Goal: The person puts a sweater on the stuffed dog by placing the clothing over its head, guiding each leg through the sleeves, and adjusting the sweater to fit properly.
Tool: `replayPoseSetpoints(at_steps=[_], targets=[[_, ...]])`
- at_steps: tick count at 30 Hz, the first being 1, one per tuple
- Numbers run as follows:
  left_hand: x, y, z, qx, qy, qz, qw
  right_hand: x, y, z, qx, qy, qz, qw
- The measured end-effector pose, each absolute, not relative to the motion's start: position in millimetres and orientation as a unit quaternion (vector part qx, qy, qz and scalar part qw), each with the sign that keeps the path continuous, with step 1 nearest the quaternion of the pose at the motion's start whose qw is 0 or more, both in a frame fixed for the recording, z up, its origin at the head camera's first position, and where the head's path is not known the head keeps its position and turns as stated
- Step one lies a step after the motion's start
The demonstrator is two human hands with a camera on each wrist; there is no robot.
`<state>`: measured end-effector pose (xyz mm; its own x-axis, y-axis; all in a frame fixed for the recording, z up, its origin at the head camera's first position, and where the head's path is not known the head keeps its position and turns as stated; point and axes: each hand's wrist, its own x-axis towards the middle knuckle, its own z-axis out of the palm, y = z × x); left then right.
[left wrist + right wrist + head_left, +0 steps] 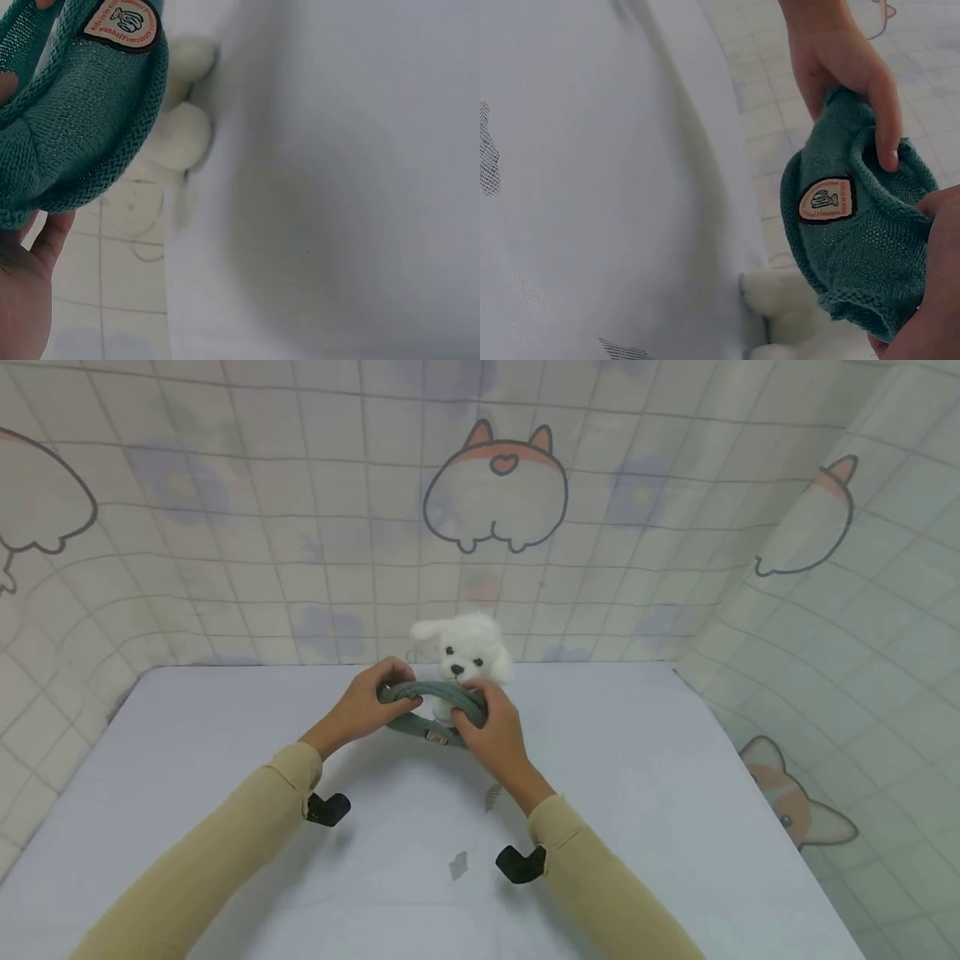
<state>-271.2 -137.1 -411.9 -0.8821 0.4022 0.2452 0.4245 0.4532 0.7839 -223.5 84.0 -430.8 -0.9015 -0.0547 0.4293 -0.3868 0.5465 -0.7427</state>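
Observation:
A small teal knitted garment (435,690) with rolled edges is stretched between both hands, its opening spread. My left hand (367,700) grips one side, thumb over the edge. Opposite it, my right hand (498,731) pinches the other side. A sewn-on patch (826,200) with a dark border shows on the knit in the right wrist view. Right behind the garment sits a white plush dog (472,639), upright and facing me; the garment and right hand hide part of its body. Its rounded white paws (184,135) appear past the garment in the left wrist view.
The white-covered table (615,793) ends just behind the plush dog. A checked curtain (330,560) with cartoon corgis hangs along the back and right. Two grey patches (458,865) mark the cover. Black mounts (521,865) stick out from both wrists.

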Motion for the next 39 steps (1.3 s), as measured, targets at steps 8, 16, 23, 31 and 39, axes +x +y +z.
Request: replayPoseSetpoints(at_steps=[8,16,23,31,39], targets=[[-276,-134,-406,-0.258,-0.859,-0.442,0.025,-228,90,-424,0.14,-0.856,0.446,0.22],[-286,-129,-403,-0.284,-0.854,-0.432,0.055,-237,99,-418,0.155,-0.861,0.41,0.259],[-296,-122,-400,-0.292,-0.854,-0.424,0.071,-244,107,-412,0.161,-0.869,0.375,0.28],[-302,-116,-403,-0.283,-0.862,-0.415,0.068,-249,112,-412,0.15,-0.888,0.344,0.267],[-303,-112,-408,-0.261,-0.876,-0.393,0.096,-256,112,-414,0.16,-0.894,0.307,0.285]])
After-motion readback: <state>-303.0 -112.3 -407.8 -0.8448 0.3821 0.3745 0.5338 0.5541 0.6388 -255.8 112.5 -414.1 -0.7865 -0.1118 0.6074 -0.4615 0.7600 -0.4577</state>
